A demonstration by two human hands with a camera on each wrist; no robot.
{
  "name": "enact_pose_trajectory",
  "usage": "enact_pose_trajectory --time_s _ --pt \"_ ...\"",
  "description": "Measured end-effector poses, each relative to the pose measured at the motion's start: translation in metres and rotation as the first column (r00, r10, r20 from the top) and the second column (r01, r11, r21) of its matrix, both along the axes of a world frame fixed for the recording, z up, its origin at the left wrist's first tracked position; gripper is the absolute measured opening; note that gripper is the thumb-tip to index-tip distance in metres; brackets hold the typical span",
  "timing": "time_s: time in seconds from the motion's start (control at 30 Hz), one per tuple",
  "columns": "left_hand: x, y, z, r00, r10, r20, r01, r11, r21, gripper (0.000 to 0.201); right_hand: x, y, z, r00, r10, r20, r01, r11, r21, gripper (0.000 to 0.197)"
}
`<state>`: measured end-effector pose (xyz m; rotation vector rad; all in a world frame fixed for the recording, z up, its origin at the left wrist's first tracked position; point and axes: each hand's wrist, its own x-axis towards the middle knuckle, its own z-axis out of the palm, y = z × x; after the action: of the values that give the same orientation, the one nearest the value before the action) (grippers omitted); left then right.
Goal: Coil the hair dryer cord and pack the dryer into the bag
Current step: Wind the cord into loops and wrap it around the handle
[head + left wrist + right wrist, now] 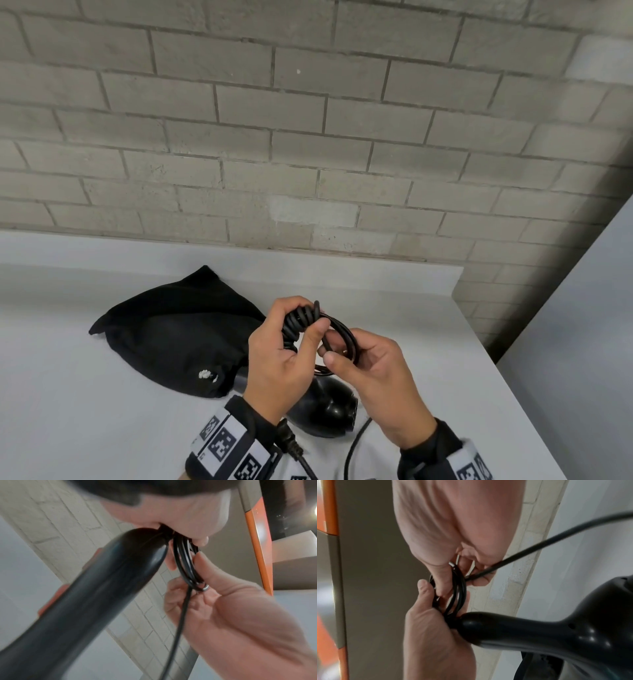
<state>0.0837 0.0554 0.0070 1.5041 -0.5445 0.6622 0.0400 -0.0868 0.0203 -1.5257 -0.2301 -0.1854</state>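
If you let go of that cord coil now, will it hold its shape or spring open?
It will probably spring open: the cord loops show no tie, only the left hand and right hand pinch them. The loose tail would likely drag them. The glossy sheath may also slip.

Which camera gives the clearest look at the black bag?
The head view. It shows the whole black bag lying on the white table, left of the hands and beside the hair dryer. The left wrist view shows none of it. The right wrist view may catch a dark edge at the bottom, too unclear to tell.
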Motion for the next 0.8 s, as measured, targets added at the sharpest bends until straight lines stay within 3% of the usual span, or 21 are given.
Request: enact_pose_trajectory --time_s 0.17,0.27,0.33,0.4,0.47,0.53,0.57,0.6,0.67,0.73,0.77,0.8 --pt "-0.004 -0.003 0.004 0.998 0.004 -0.062 -0.009 0.997 -0.073 0.021 0.004 -0.005 0.006 0.998 0.058 -0.009 -0.058 0.996 -0.063 0.033" --pt "-0.005 -0.005 0.005 0.997 -0.032 -0.07 0.023 0.992 -0.121 0.024 -0.001 0.0 0.004 0.989 -0.099 0.109 0.121 0.97 -0.212 0.047" --pt "-0.004 -0.006 0.006 0.997 -0.025 -0.07 0.015 0.991 -0.134 0.021 -0.005 0.005 -0.001 0.893 -0.207 0.399 0.374 0.835 -0.404 0.035" --pt "-0.003 -0.007 0.007 0.998 0.004 -0.068 -0.013 0.991 -0.132 0.018 -0.007 0.007 -0.009 0.761 -0.211 0.613 0.606 0.569 -0.556 0.021" --pt "-0.004 -0.008 0.007 0.998 0.029 -0.064 -0.036 0.993 -0.109 0.02 -0.011 0.01 -0.011 0.711 -0.254 0.656 0.697 0.381 -0.608 0.022" --pt "-0.005 -0.008 0.005 0.997 0.043 -0.064 -0.049 0.995 -0.092 0.021 -0.016 0.013 -0.008 0.706 -0.297 0.643 0.708 0.32 -0.629 0.024" --pt "-0.004 -0.008 0.004 0.996 0.055 -0.066 -0.06 0.994 -0.086 0.022 -0.018 0.016 -0.004 0.736 -0.314 0.6 0.677 0.355 -0.645 0.023" --pt "-0.003 -0.007 0.003 0.996 0.064 -0.067 -0.069 0.994 -0.081 0.022 -0.021 0.019 0.002 0.788 -0.348 0.508 0.616 0.446 -0.649 0.021" --pt "-0.002 -0.007 0.002 0.996 0.069 -0.053 -0.073 0.994 -0.079 0.023 -0.022 0.019 0.014 0.912 -0.381 0.152 0.399 0.74 -0.541 0.018" --pt "-0.002 -0.006 0.004 0.997 0.073 -0.032 -0.075 0.995 -0.07 0.024 -0.022 0.012 0.03 0.943 -0.23 -0.24 0.181 0.961 -0.21 0.022" --pt "-0.002 -0.007 0.005 0.997 0.072 -0.023 -0.073 0.995 -0.07 0.023 -0.022 0.007 0.036 0.916 -0.069 -0.394 0.095 0.994 0.046 0.026" --pt "-0.003 -0.007 0.006 0.997 0.069 -0.017 -0.07 0.995 -0.073 0.022 -0.021 0.003 0.04 0.871 0.118 -0.476 0.041 0.95 0.311 0.028"
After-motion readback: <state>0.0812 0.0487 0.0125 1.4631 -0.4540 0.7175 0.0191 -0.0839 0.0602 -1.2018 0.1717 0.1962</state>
